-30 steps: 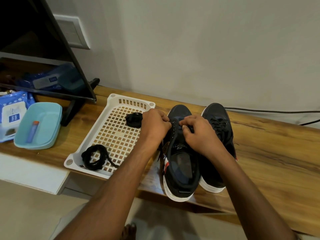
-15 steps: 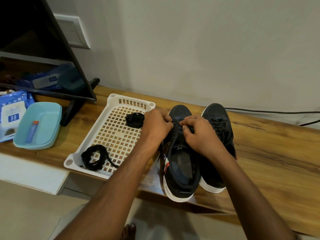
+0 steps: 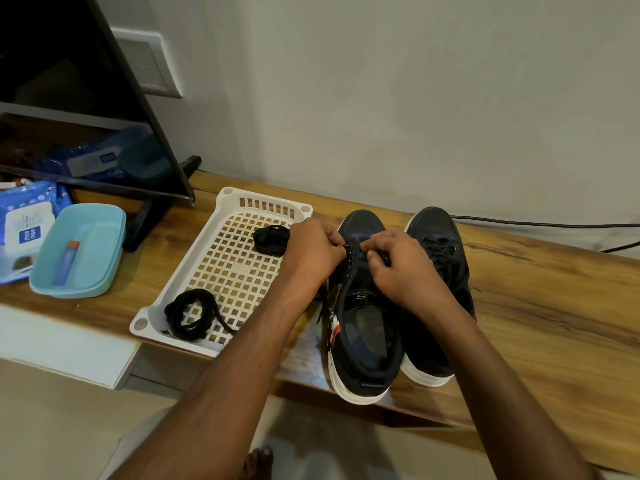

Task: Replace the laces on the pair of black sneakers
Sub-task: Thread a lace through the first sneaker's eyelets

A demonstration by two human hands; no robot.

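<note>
Left fingers: I see my left hand [image 3: 313, 252] curled at the left edge of the near sneaker's eyelet row, thumb and fingertips pinched together on what looks like a black lace [image 3: 350, 252] end; the lace itself is too thin and dark for me to be sure.
Right fingers: my right hand [image 3: 401, 268] is bent over the tongue from the right, fingertips tucked down at the same eyelets, pinching there as well; what exactly sits between them I cannot tell.
Gap between hands: fingertips nearly meet over the front of the opening.
Left sneaker [image 3: 360, 327]: black with white sole, toe pointing far, heel overhanging the near edge of the wooden shelf [image 3: 540, 306]; its opening is wide and mostly unlaced.
Right sneaker [image 3: 438, 258]: just beside it on the right, touching, laced in black.
Tray [image 3: 221, 271]: white perforated plastic, left of the shoes, my left wrist over its right rim.
Far lace bundle [image 3: 270, 239]: black coil in the tray's far right part, just beside my left hand.
Near lace bundle [image 3: 190, 313]: looser black coil in the tray's near left corner.
Teal box [image 3: 93, 237]: further left, holding a small blue tube [image 3: 67, 263] with an orange cap.
Wipes pack [image 3: 24, 226]: blue, at the left edge.
Screen [image 3: 86, 98]: dark, standing far left on the shelf.
Cable [image 3: 554, 224]: black, along the wall, far right.
</note>
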